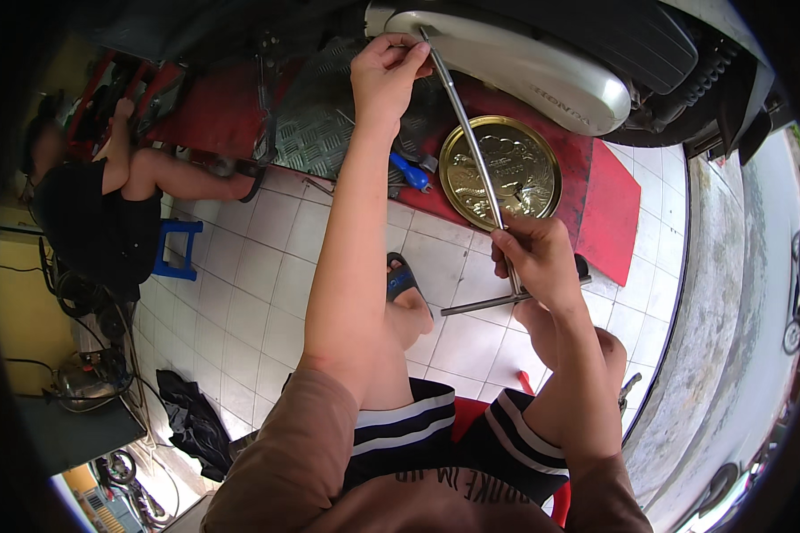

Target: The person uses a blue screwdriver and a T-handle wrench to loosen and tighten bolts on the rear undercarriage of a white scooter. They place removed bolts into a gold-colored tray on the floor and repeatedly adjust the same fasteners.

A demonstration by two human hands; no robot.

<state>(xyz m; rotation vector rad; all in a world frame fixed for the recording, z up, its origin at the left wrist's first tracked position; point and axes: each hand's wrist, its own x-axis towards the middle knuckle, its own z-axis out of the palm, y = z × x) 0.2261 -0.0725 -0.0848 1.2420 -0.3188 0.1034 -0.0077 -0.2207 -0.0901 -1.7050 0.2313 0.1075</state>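
A long steel T-handle wrench [473, 147] slants from the silver engine-side cover [524, 67] of a motorbike down toward my knees. My right hand [538, 258] is closed round its lower shaft, just above the sliding crossbar [482, 305]. Up at the far end, my left hand [389, 78] pinches the shaft close to its tip with thumb and fingers. The tip lies against or just in front of the cover; whether it sits on a bolt cannot be made out. Behind the shaft rests a round brass-coloured tray [554, 164] with an embossed pattern.
The red lift platform [609, 213] runs under the motorbike, with a chequered metal plate [316, 133] and a blue-handled tool [409, 169] on it. At left, another person [93, 213] sits by a blue stool [180, 249]. A black cloth [191, 422] lies on the tiles.
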